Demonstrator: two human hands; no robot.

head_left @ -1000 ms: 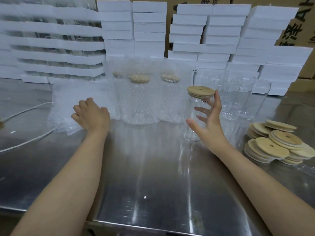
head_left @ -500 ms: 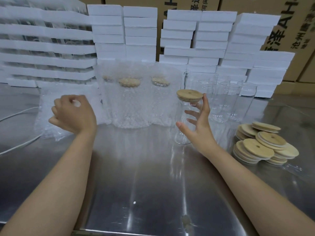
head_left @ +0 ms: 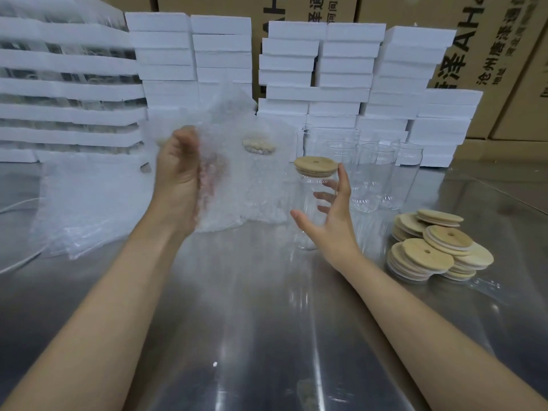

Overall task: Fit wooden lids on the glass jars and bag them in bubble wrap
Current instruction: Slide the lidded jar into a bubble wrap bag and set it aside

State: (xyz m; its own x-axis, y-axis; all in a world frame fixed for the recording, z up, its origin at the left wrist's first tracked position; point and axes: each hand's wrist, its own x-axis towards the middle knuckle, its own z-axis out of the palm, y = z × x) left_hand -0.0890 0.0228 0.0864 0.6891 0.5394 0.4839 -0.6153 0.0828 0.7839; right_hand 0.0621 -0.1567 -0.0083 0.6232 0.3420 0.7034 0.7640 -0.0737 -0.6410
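A clear glass jar (head_left: 308, 215) stands upright on the steel table (head_left: 267, 336), capped with a round wooden lid (head_left: 316, 166). My right hand (head_left: 335, 221) cups its right side, fingers spread and partly behind the glass. My left hand (head_left: 181, 176) is raised above the table, gripping a bubble wrap bag (head_left: 225, 137) that hangs blurred beside it. Behind that bag stand bagged jars (head_left: 261, 179), one wooden lid showing through the wrap.
A pile of flat bubble wrap bags (head_left: 86, 203) lies at left. Several bare glass jars (head_left: 373, 173) stand behind the capped one. Stacked wooden lids (head_left: 430, 250) sit at right. White foam boxes (head_left: 341, 78) and cardboard cartons line the back.
My left hand has lifted a bubble wrap bag off the left pile and carried it up and to the right. My right hand stays at the lidded jar.
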